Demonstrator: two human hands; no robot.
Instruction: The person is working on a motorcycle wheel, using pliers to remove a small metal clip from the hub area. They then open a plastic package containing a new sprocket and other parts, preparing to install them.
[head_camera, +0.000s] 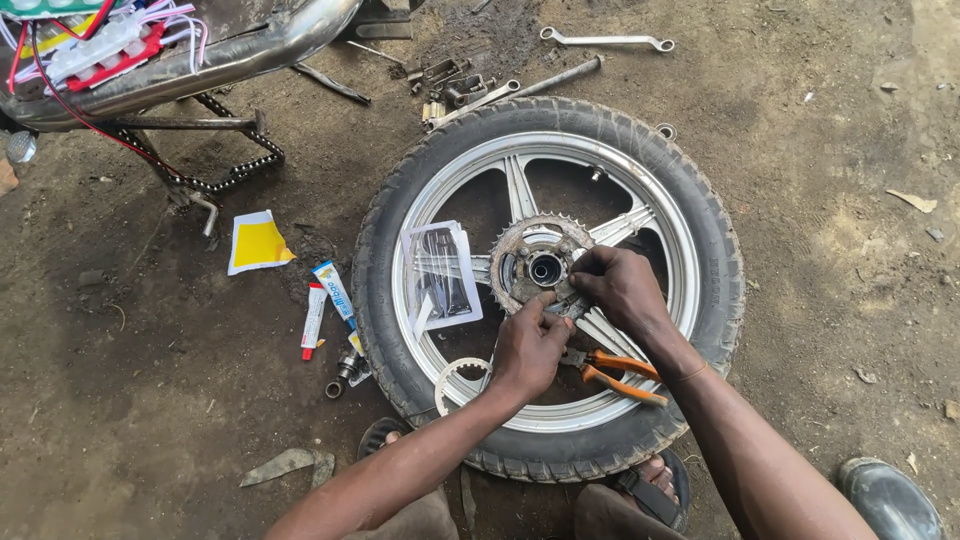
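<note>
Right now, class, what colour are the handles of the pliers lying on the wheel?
Orange, seen in the head view: the pliers lie on the wheel spokes.

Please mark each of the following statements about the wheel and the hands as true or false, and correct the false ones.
1. The wheel lies flat on the dirt ground. True.
2. Both hands work at the rusty sprocket on the hub. True: the left hand and the right hand meet at its lower right edge.
3. The right hand holds the orange-handled pliers. False: the pliers lie on the rim, beside the right forearm.
4. A clear plastic packet rests on the spokes. True.
5. The long spanner lies on top of the tyre. False: it lies on the ground beyond the wheel.
</note>
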